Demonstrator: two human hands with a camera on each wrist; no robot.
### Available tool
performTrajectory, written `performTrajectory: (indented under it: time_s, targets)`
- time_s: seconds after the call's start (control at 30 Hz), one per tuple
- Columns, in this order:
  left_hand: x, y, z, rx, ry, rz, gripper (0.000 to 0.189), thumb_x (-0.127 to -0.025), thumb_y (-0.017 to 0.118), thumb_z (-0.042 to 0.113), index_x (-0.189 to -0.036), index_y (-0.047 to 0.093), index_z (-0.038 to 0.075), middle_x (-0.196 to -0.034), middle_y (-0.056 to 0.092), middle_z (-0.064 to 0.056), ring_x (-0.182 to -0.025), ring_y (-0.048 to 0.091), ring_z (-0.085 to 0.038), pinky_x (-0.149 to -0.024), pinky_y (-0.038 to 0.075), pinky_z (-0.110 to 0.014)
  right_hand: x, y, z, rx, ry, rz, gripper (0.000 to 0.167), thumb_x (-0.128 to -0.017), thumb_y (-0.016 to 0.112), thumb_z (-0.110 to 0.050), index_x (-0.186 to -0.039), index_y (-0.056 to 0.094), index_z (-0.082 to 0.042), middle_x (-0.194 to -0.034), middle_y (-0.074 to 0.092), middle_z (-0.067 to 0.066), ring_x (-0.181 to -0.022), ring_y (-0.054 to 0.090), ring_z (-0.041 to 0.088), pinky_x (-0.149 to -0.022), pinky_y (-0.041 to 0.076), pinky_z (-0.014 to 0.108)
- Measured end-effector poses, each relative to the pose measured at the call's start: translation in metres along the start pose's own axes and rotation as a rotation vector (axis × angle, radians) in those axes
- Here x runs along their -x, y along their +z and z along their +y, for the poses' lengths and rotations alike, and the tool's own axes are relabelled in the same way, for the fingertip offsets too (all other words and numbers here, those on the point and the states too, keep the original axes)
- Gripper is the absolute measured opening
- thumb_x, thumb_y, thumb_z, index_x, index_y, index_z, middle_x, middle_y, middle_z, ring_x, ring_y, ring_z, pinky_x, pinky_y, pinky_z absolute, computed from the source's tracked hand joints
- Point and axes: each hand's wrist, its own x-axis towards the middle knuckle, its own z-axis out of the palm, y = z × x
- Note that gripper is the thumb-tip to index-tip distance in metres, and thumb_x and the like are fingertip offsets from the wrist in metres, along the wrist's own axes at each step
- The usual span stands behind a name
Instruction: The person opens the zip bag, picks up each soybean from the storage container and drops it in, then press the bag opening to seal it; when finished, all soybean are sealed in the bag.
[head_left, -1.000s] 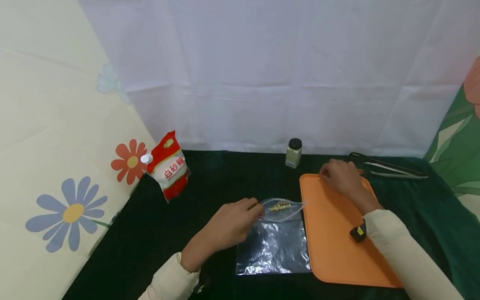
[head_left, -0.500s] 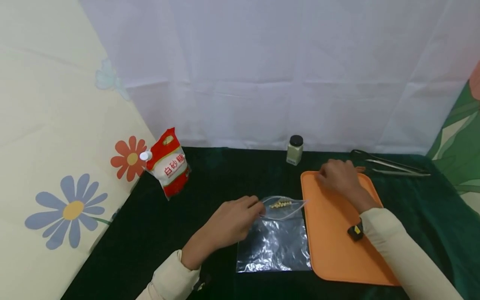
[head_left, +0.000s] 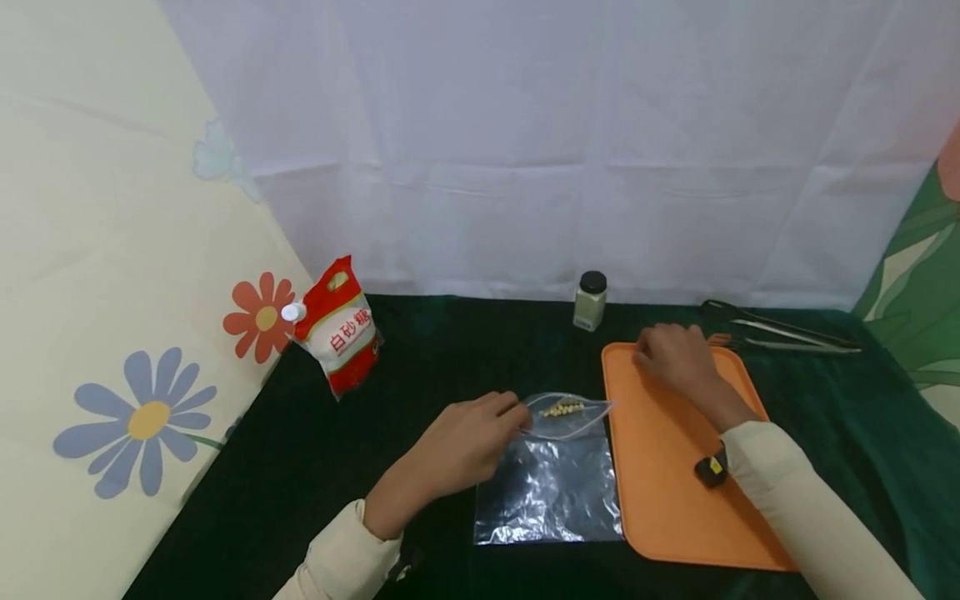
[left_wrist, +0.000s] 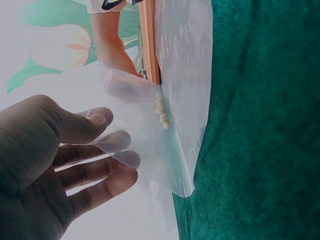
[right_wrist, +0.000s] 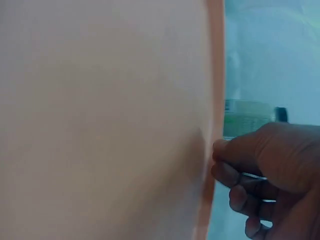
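My left hand (head_left: 465,440) pinches the left edge of the mouth of a clear zip bag (head_left: 551,496) between thumb and fingers. The bag lies on the dark green cloth with its mouth spread. Several small pale yellow round pieces (head_left: 561,410) show at the opening; the left wrist view has these pale pieces (left_wrist: 162,114) through the plastic. My right hand (head_left: 678,360) is at the far edge of an orange tray (head_left: 660,492). In the right wrist view, the thumb and forefinger of the right hand (right_wrist: 270,175) pinch the tray's rim (right_wrist: 216,65), other fingers curled.
A red and white sugar bag (head_left: 345,333) with a white cap stands at the back left. A small jar (head_left: 590,302) with a black lid is at the back. Metal tongs (head_left: 795,332) lie beyond the tray, near a small reddish-brown object (head_left: 720,339).
The head view has shifted slightly. Both hands, the zip bag and the tray stay nearly where they were.
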Motion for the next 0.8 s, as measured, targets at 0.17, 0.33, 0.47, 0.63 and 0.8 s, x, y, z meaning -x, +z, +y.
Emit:
performTrajectory:
  time_s: [0.17, 0.33, 0.47, 0.63, 0.8]
  targets:
    - [0.000, 0.001, 0.000, 0.004, 0.006, 0.008, 0.029, -0.089, 0.073, 0.012, -0.115, 0.064, 0.021, -0.107, 0.060, 0.006, -0.089, 0.057, -0.007, -0.067, 0.049, -0.019, 0.008, -0.008, -0.010, -0.274, -0.080, 0.063, 0.016, -0.096, 0.069, -0.028, -0.102, 0.073, -0.013, -0.091, 0.066, -0.001, -0.075, 0.056, 0.019, -0.070, 0.043, 0.040]
    - [-0.001, 0.000, 0.001, -0.007, 0.009, 0.023, 0.028, -0.089, 0.073, 0.013, -0.115, 0.065, 0.020, -0.106, 0.060, 0.006, -0.088, 0.057, -0.008, -0.066, 0.049, -0.019, 0.026, -0.023, -0.026, -0.570, -0.261, 0.100, 0.009, -0.097, 0.068, -0.031, -0.104, 0.070, -0.027, -0.093, 0.061, -0.010, -0.079, 0.051, 0.013, -0.067, 0.045, 0.033]
    - [-0.001, 0.000, 0.001, -0.007, 0.009, 0.031, 0.027, -0.090, 0.073, 0.013, -0.114, 0.065, 0.020, -0.106, 0.061, 0.006, -0.087, 0.058, -0.008, -0.065, 0.049, -0.019, 0.037, -0.030, -0.037, -0.712, -0.408, 0.078, 0.011, -0.095, 0.070, -0.023, -0.105, 0.069, -0.027, -0.096, 0.060, -0.011, -0.082, 0.050, 0.011, -0.069, 0.043, 0.031]
    - [-0.001, -0.001, 0.000, 0.004, 0.001, 0.034, 0.027, -0.090, 0.072, 0.013, -0.115, 0.065, 0.020, -0.106, 0.060, 0.006, -0.087, 0.057, -0.007, -0.066, 0.049, -0.019, 0.043, -0.034, -0.050, -0.782, -0.507, -0.004, 0.015, -0.095, 0.071, -0.016, -0.107, 0.069, -0.025, -0.097, 0.061, -0.010, -0.084, 0.050, 0.012, -0.069, 0.044, 0.034]
    - [0.000, 0.001, -0.001, 0.021, 0.013, 0.032, 0.026, -0.091, 0.071, 0.013, -0.115, 0.064, 0.020, -0.105, 0.060, 0.007, -0.087, 0.057, -0.006, -0.065, 0.048, -0.019, 0.046, -0.030, -0.059, -0.773, -0.572, -0.013, 0.016, -0.094, 0.071, -0.015, -0.107, 0.070, -0.023, -0.102, 0.062, -0.011, -0.084, 0.052, 0.010, -0.069, 0.046, 0.031]
